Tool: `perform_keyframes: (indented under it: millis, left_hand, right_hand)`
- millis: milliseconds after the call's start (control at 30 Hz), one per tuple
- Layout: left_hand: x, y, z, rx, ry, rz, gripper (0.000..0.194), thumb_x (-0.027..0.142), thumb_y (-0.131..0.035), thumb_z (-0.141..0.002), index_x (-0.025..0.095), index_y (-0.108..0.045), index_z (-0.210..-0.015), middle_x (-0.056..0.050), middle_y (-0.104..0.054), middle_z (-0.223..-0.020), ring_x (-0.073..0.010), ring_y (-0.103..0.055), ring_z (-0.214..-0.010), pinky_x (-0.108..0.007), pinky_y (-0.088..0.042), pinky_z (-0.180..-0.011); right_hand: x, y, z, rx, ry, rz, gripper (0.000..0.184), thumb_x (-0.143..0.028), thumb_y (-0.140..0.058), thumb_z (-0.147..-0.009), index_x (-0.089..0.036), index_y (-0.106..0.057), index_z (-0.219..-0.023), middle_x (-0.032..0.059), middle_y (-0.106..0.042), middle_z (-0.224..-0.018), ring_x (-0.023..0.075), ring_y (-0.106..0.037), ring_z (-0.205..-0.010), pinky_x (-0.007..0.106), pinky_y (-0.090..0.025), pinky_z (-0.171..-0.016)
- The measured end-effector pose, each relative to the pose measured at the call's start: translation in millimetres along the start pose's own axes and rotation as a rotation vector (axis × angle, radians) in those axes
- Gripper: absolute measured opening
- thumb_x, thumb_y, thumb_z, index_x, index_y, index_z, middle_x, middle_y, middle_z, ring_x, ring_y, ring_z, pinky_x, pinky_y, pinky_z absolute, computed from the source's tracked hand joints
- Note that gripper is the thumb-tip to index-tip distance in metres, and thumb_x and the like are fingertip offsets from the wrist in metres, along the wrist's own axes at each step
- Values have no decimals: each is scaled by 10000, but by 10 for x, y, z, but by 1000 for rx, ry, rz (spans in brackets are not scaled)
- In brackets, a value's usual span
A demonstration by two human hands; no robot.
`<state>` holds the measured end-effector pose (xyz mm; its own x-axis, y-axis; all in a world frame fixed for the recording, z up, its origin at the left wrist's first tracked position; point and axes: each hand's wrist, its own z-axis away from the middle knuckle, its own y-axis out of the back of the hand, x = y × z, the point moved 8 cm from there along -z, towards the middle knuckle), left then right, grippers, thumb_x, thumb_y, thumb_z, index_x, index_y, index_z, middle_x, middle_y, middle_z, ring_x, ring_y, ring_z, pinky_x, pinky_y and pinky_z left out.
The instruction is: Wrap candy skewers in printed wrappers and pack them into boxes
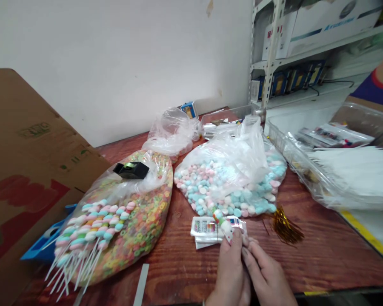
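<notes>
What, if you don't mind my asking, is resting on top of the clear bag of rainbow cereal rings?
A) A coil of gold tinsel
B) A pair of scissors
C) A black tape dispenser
C. A black tape dispenser sits on the plastic of the bag of cereal rings, near its gathered end.

no readable text, packet labels, shelf carton lettering, all too blurred

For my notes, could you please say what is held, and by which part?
A pastel marshmallow skewer, pinched low down by the left hand and right hand.
</notes>
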<state>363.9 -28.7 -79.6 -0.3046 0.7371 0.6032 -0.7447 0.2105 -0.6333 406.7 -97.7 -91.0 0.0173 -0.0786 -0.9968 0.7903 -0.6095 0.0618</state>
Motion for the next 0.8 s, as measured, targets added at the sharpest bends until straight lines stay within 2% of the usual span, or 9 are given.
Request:
perform_keyframes:
  millis: [33, 100, 167, 267, 333, 500, 600, 700, 800]
  left_hand:
    - [-14, -9, 16, -17, -9, -23, 220, 359, -672, -815, 147, -624, -845, -24, -626, -756, -116, -574, -724, -233, -449, -761]
    - [8, -45, 31, -80, -21, -47, 270, 378, -680, -803, 138, -656, -925, -58, -657, -855, -142, -590, -816, -254, -440, -819]
    - [29, -83, 32, -150, 8, -41, 313, 399, -694, -783, 136, -675, -951, -76, -668, -886, -157, -596, -824, -270, -444, -818]
    - [47, -37, 13, -126, 6, -76, 301, 402, -714, -760, 132, -703, -893, -69, -668, -809, -152, -594, -747, -260, -455, -744]
    - [58, 23, 2, -72, -51, -135, 275, 385, -721, -756, 129, -713, -855, -47, -648, -734, -137, -583, -704, -243, -456, -721]
    - [-10, 160, -38, -14, -55, -299, 378, 478, -649, -797, 148, -697, -975, 65, -468, -522, -56, -397, -428, -206, -431, -543]
    - [-32, 193, -50, -68, -19, -476, 453, 495, -676, -764, 125, -679, -1024, 39, -516, -564, -63, -414, -429, -185, -359, -432]
    - [-57, 179, -11, -162, 66, -463, 470, 500, -661, -774, 126, -677, -1058, 14, -556, -610, -77, -461, -461, -184, -354, -426]
    - [3, 125, 49, -240, 66, -421, 374, 419, -682, -782, 124, -708, -1011, 1, -576, -580, -83, -504, -511, -180, -380, -495]
  right_hand:
    - [29, -10, -36, 12, -28, -104, 276, -480, -513, -901, -224, -613, -930, 73, -654, -923, 214, -611, -867, 291, -485, -821]
    - [140, -72, -76, -8, -135, -350, 313, -529, -557, -873, -220, -596, -843, 6, -579, -736, 151, -563, -673, 234, -489, -649]
    - [248, -177, -62, -68, -256, -553, 365, -572, -590, -845, -211, -573, -798, -74, -397, -572, 72, -375, -463, 152, -341, -439]
    - [299, -274, -9, -105, -351, -688, 413, -600, -644, -795, -214, -589, -934, -121, -248, -532, 36, -162, -404, 137, -148, -376]
    - [275, -279, 10, -72, -384, -718, 468, -608, -669, -769, -228, -588, -1028, -121, -273, -528, 38, -184, -398, 142, -166, -377]
    - [88, -123, -32, 81, -300, -565, 438, -593, -674, -770, -235, -609, -1013, -33, -559, -718, 101, -493, -601, 184, -412, -542]
    - [93, -112, -51, 129, -337, -658, 455, -618, -694, -733, -207, -581, -894, -72, -470, -600, 71, -398, -497, 170, -353, -464]
    - [112, -256, -52, 9, -454, -879, 476, -634, -692, -715, -211, -478, -746, -137, -274, -503, 26, -139, -382, 152, -206, -362]
    - [7, -422, -2, -269, -505, -876, 501, -659, -616, -742, -228, -377, -647, -145, -232, -470, 22, -78, -337, 164, -174, -317]
